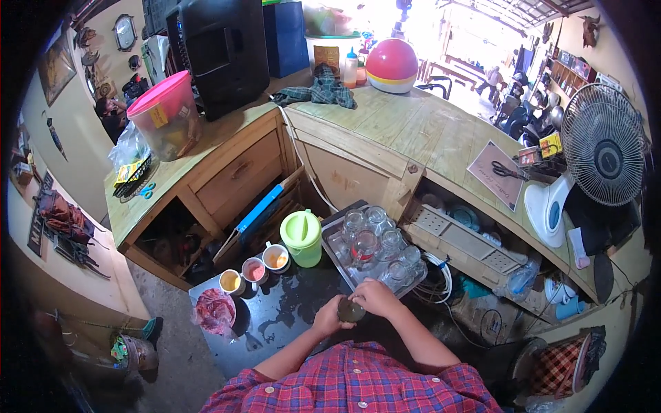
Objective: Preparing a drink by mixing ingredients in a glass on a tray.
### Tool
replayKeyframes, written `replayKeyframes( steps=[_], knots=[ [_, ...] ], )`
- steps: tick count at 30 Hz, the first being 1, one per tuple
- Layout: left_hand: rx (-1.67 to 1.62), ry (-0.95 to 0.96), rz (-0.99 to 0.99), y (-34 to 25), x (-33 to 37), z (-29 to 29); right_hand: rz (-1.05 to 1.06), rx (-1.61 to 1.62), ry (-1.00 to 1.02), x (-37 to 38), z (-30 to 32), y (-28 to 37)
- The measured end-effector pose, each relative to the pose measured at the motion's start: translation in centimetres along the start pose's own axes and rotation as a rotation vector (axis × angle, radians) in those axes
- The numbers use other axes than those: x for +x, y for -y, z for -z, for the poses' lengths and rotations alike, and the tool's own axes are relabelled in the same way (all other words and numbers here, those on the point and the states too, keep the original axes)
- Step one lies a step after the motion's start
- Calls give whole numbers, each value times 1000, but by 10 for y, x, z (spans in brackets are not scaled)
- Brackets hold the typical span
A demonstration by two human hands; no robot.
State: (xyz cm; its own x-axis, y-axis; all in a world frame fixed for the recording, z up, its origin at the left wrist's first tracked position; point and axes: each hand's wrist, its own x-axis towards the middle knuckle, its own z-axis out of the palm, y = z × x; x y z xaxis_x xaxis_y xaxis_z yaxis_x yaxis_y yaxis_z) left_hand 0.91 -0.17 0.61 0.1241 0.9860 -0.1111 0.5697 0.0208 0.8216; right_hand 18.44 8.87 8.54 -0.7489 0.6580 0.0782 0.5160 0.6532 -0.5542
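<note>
Close to my body, my left hand (332,316) is closed around a small round dark-green thing (351,310), perhaps a glass or jar seen end-on. From the other side my right hand (375,297) grips its rim with bent fingers. Just beyond my hands lies a metal tray (337,258) with several clear glass mugs (391,242) in it. A light green lidded pitcher (301,237) stands left of the tray. Three white cups (232,282) with yellow, pink and orange contents line up beside it. A clear plastic bag (215,313) of something reddish lies at the table's left end.
The dark tabletop (275,323) has wet patches. A wooden counter (385,131) wraps round it, bearing a black speaker (219,55), a pink-rimmed tub (165,113), a red-and-white ball-shaped container (392,65), scissors (508,171) and a fan (606,144). Coiled white cable (441,279) hangs right of the tray.
</note>
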Motion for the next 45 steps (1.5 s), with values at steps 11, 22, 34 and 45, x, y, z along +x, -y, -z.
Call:
replayKeyframes(
  steps=[11,22,34,45],
  knots=[
    [-14,-33,-29,-3,0,0,-102,-119,66,-5,-3,14],
    [-13,-17,-6,2,1,-1,-23,11,-73,-5,-8,17],
    [-15,-13,-19,1,1,-1,-290,-122,94,-6,-6,26],
    [-10,-14,9,-4,-1,3,-202,-227,-67,-7,-4,35]
  ],
)
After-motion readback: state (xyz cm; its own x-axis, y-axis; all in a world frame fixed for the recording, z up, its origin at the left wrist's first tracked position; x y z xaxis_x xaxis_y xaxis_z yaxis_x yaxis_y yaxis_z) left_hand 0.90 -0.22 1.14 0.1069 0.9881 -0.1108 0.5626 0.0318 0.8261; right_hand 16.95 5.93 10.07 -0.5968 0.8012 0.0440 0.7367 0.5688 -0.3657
